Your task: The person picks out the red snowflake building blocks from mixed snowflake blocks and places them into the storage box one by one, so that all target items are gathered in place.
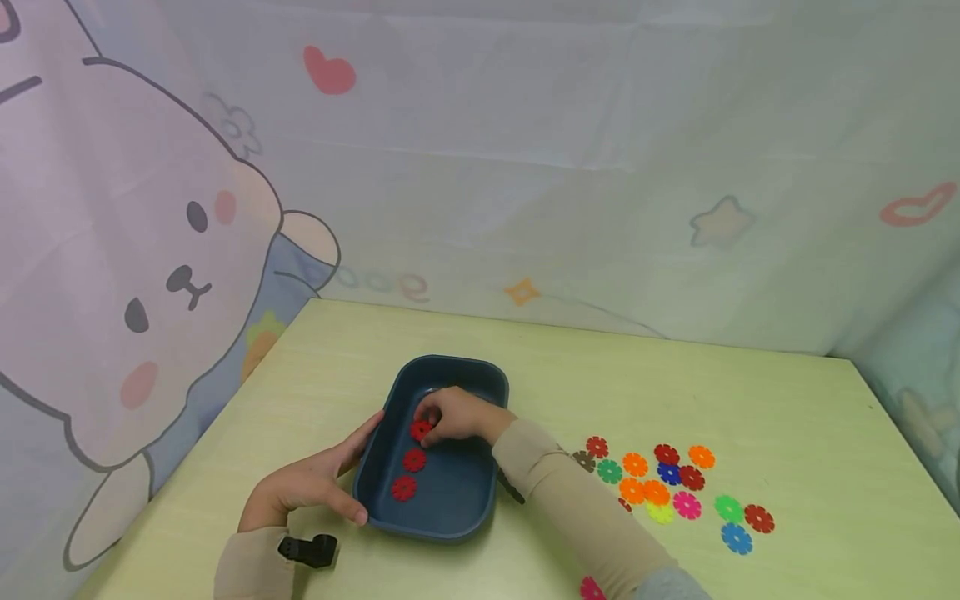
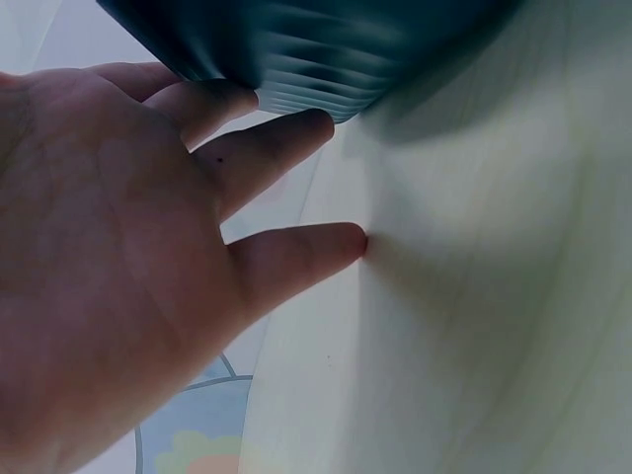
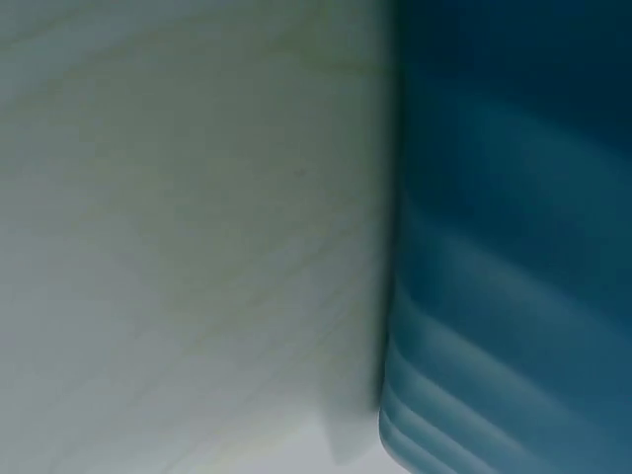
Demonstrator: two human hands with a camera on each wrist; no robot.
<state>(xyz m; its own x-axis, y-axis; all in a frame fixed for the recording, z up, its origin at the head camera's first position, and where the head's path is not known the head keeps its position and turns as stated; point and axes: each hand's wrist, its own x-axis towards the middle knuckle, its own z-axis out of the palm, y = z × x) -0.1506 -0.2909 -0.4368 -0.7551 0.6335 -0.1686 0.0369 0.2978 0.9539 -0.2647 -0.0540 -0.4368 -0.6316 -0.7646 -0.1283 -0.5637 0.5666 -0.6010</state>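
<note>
A dark blue rectangular bin (image 1: 450, 531) stands on the table. Spread along its left outer side, my left hand (image 1: 315, 482) touches the wall, its thumb at the near left corner; in the left wrist view the fingers (image 2: 272, 153) are mostly straight. Inside the bin, my right hand (image 1: 461, 414) pinches a red notched plastic disc (image 1: 422, 430) close over the floor. Two more red discs, one in the middle (image 1: 414, 460) and one nearer (image 1: 403, 488), lie below it in a row. The right wrist view shows only the bin's outer wall (image 3: 513, 296) and the tabletop.
To the right lie several loose notched discs, among them an orange disc (image 1: 702, 457), a blue disc (image 1: 737, 538) and a dark red disc (image 1: 759, 518). A pink disc (image 1: 591, 588) sits by the right sleeve. Behind the table (image 1: 787, 417) hangs a printed curtain (image 1: 525, 167).
</note>
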